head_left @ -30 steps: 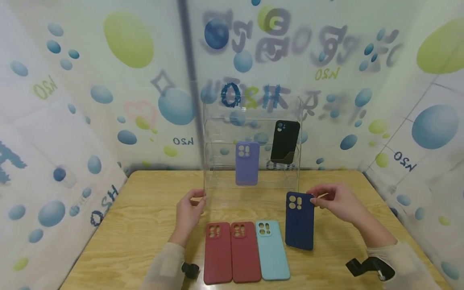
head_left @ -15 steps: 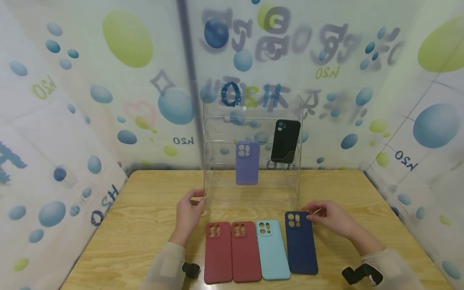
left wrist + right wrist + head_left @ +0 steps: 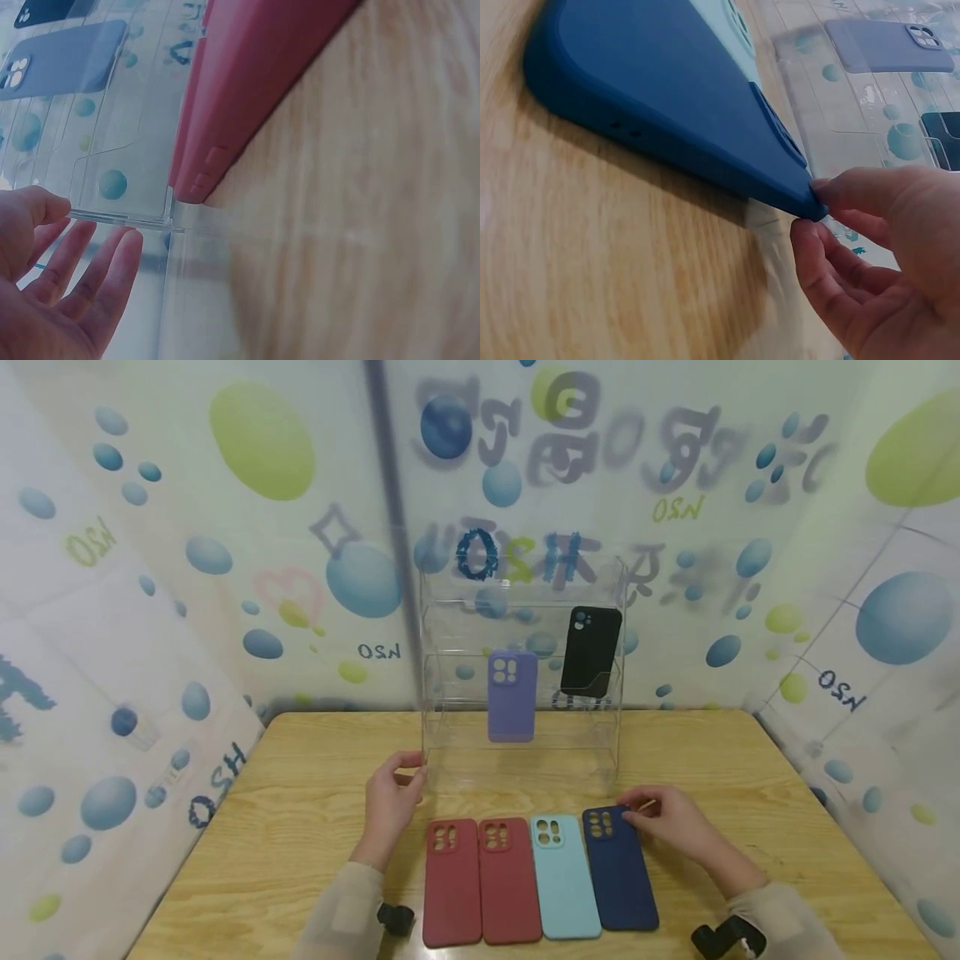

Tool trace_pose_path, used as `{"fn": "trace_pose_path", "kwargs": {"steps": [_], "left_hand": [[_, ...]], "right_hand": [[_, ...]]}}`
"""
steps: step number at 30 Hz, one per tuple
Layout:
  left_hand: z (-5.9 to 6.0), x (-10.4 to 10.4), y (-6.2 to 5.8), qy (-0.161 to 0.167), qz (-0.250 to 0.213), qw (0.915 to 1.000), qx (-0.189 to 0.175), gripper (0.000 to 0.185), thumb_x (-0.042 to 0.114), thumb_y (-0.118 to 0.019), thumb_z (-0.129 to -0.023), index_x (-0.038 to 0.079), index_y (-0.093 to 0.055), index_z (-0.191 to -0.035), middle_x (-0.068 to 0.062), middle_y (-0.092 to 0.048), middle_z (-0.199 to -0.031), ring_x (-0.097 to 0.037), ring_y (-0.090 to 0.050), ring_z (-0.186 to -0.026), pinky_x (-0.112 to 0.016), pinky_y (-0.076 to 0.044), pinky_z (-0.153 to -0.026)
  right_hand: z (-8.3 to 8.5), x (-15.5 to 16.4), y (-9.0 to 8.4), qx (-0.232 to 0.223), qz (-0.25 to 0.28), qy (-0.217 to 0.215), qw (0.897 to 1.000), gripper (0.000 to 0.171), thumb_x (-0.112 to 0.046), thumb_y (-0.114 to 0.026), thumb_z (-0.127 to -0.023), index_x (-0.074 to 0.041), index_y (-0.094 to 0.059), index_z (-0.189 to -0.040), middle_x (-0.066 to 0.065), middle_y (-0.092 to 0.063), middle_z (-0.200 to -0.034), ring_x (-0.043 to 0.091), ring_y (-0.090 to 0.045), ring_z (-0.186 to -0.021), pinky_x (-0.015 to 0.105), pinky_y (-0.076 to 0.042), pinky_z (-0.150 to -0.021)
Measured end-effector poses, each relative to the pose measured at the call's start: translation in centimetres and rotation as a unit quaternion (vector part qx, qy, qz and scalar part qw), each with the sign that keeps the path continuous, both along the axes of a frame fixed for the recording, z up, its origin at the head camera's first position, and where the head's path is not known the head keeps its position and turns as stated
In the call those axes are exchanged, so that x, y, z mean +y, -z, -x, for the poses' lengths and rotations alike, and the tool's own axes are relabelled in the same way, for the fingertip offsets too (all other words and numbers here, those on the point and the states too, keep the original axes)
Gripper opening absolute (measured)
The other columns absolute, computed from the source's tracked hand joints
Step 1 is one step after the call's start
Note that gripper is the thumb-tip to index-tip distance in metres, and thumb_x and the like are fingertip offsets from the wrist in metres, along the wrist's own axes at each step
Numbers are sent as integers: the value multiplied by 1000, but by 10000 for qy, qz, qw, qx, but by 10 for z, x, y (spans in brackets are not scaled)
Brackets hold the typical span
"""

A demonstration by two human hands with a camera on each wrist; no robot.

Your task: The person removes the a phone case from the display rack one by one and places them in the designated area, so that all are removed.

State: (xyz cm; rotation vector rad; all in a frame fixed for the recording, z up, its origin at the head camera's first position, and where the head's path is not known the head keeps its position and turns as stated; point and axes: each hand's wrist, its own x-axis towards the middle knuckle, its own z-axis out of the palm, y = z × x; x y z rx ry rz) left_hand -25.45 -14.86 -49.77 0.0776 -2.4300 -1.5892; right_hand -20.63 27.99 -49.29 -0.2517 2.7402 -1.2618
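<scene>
White walls printed with blue and green bubbles close in a light wooden table (image 3: 300,827). At the table's far middle stands a clear acrylic display rack (image 3: 521,610); a lilac phone case (image 3: 512,696) leans on a lower tier and a black phone case (image 3: 591,651) on the tier above, at about 1 o'clock from it.

In front of the rack four cases lie face down in a row, edge to edge: two dark red phone cases (image 3: 480,881), a light blue phone case (image 3: 562,877) and, at the row's right end, the navy phone case (image 3: 618,868).

The right hand (image 3: 671,822) sits at about 2 o'clock from the navy case's middle, its thumb and fingertips (image 3: 832,196) pinching the case's far right corner beside the camera cut-out. The wrist view shows that corner a little off the wood, with the rest of the case slanting down to the table.

The left hand (image 3: 390,802) is at 10 o'clock from the red cases, apart from them. Its fingers (image 3: 112,266) are relaxed and nearly straight, with the thumb against the rack's front left lower edge.
</scene>
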Motion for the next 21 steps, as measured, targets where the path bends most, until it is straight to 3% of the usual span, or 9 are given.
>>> {"fn": "trace_pose_path", "kwargs": {"steps": [12,21], "left_hand": [[-2,0,-2,13,34,10000,10,21,12,-70,-99,10,-73,-119,-12,-73,-116,-25,-72,-86,-31,-63,-62],[-2,1,-2,47,-14,10000,-32,21,13,-70,-99,10,-73,-120,-12,-72,-116,-23,-70,-84,-28,-62,-61]], "right_hand": [[-3,-8,6,168,-367,22,9992,18,-17,-79,-92,-9,-75,-108,2,-67,-92,10,-63,-75,24,-54,-61],[-4,-10,10,485,-739,6,9961,14,-14,-80,-90,-12,-74,-103,2,-68,-94,6,-48,-62,23,-44,-56]]}}
